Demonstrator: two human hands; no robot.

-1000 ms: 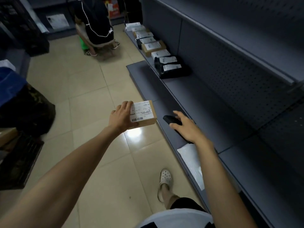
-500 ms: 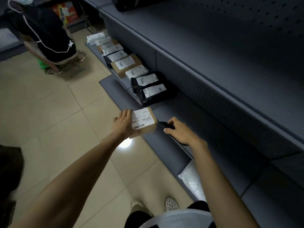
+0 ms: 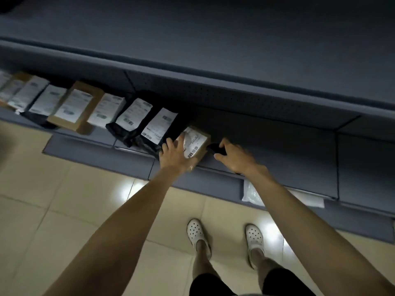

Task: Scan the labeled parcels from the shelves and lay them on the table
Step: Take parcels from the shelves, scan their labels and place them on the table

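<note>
Feet in white perforated clogs point(image 3: 197, 232) stand on the glossy beige tile floor point(image 3: 64, 210), facing the low grey metal shelf point(image 3: 288, 167). A white plastic mailer bag point(image 3: 252, 194) lies on the shelf's near edge, partly under the right forearm. Just beyond, the left hand point(image 3: 174, 155) holds the small brown cardboard box point(image 3: 195, 144) at the shelf's front edge, label up, fingers spread across its left side. The white label's barcode is at its near end. The right hand point(image 3: 234, 158) is curled round a black handheld scanner point(image 3: 215, 148), whose tip is just beside the box's right side (motion blur hides the exact finger placing). To the left, a row of labeled black bags point(image 3: 136, 122) and a larger brown carton point(image 3: 74, 105) rests against the perforated back panel, under an upper grey shelf point(image 3: 235, 50).

The scanning step looks to be in hand. The next move calls for aiming the scanner at the barcode with the box held steady, then carrying it to the table, which is out of view
</note>
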